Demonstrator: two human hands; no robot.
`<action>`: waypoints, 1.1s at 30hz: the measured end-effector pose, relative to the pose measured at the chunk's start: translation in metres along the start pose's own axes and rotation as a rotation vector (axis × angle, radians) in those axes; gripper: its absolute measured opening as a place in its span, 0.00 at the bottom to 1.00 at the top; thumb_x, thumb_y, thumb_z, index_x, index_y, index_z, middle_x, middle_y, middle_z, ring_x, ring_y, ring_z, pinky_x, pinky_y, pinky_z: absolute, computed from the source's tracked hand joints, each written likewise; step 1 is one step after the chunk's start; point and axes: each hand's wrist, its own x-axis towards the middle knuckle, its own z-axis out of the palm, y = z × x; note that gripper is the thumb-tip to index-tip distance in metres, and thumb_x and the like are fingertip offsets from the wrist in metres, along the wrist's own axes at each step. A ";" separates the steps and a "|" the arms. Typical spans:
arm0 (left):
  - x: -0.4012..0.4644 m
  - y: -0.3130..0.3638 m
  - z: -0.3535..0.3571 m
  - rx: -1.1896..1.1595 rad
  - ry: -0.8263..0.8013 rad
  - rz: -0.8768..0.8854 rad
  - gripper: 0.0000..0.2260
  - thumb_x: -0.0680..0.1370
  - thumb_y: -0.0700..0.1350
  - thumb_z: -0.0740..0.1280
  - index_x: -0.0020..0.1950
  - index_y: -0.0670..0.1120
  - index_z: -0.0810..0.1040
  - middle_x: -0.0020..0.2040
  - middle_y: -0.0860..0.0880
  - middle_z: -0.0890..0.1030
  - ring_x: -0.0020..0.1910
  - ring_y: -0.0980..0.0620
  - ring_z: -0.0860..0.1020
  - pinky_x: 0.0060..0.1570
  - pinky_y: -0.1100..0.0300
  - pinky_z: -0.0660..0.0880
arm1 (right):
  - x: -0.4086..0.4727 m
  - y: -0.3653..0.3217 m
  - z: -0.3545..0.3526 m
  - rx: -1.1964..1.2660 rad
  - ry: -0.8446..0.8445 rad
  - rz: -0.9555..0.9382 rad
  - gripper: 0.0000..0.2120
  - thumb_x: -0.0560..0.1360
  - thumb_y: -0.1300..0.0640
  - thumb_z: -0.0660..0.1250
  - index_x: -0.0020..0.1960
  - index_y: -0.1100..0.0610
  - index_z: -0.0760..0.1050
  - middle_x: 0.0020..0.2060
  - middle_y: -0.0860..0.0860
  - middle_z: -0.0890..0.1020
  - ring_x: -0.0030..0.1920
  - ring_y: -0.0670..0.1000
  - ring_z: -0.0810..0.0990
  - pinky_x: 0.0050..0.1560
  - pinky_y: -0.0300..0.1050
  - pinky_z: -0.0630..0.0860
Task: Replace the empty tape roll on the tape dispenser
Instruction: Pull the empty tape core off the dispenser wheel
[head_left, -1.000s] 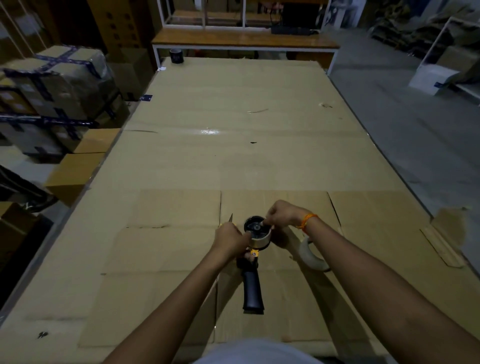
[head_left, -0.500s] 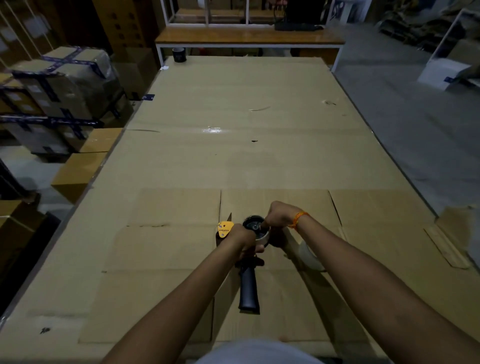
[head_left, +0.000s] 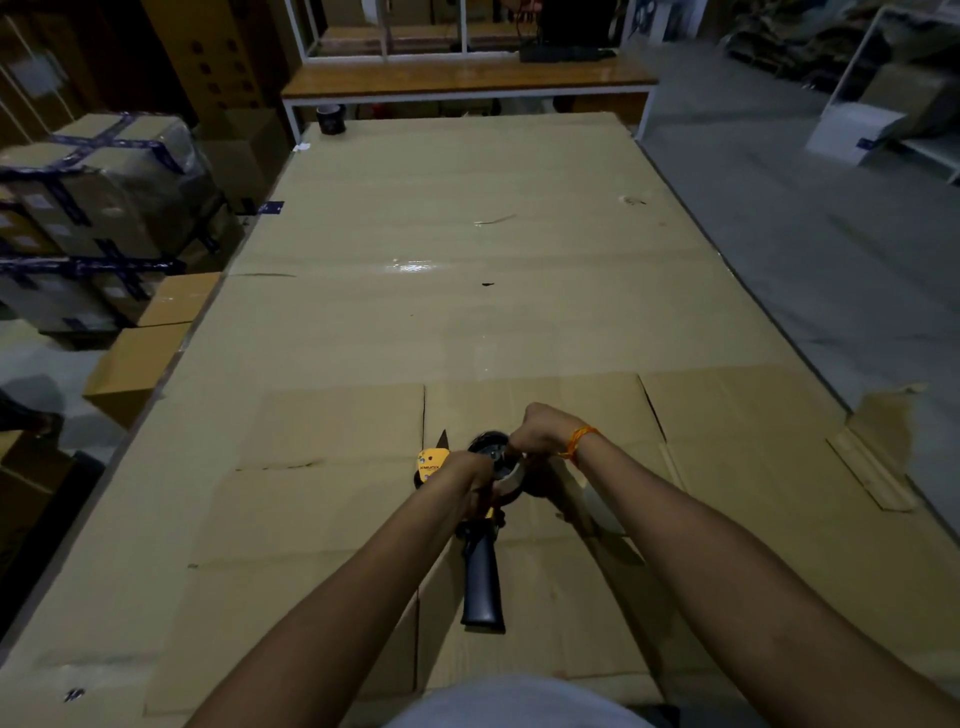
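A tape dispenser (head_left: 483, 571) with a black handle and a yellow front plate lies on the cardboard-covered table (head_left: 441, 322), near its front edge. My left hand (head_left: 470, 475) grips the dispenser body just behind the yellow plate. My right hand (head_left: 543, 431) is closed on the empty tape roll (head_left: 506, 480), a pale core around the black hub. A fresh roll of tape (head_left: 597, 506) lies on the table under my right forearm, partly hidden.
A dark tape roll (head_left: 331, 118) stands at the table's far left corner. Stacked, strapped cartons (head_left: 98, 208) and an open box (head_left: 140, 358) sit left of the table. A wooden bench (head_left: 467, 83) lies beyond. A torn cardboard flap (head_left: 872, 457) hangs off the right edge.
My left hand slid back along the dispenser, uncovering the yellow plate. The dispenser shifted slightly left and toward me. My right hand stayed on the core at the hub.
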 end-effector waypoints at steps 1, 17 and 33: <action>-0.003 0.001 0.000 -0.004 -0.042 -0.031 0.10 0.87 0.36 0.59 0.60 0.34 0.79 0.47 0.36 0.88 0.21 0.53 0.78 0.23 0.64 0.74 | -0.002 0.002 0.000 0.027 0.000 -0.004 0.12 0.75 0.57 0.79 0.44 0.61 0.77 0.48 0.59 0.87 0.50 0.58 0.88 0.45 0.49 0.83; -0.022 0.009 -0.009 0.160 -0.135 -0.184 0.17 0.89 0.42 0.52 0.44 0.40 0.72 0.19 0.47 0.76 0.12 0.56 0.70 0.12 0.68 0.64 | -0.047 0.063 0.065 0.748 0.032 -0.395 0.38 0.63 0.72 0.83 0.67 0.49 0.79 0.58 0.49 0.87 0.59 0.49 0.87 0.55 0.49 0.88; -0.034 -0.012 -0.046 -0.018 -0.308 -0.118 0.15 0.88 0.39 0.61 0.74 0.35 0.70 0.39 0.39 0.81 0.24 0.54 0.81 0.24 0.65 0.80 | -0.045 0.064 0.081 0.702 0.131 -0.525 0.41 0.63 0.64 0.88 0.74 0.53 0.80 0.64 0.42 0.86 0.68 0.42 0.82 0.66 0.36 0.79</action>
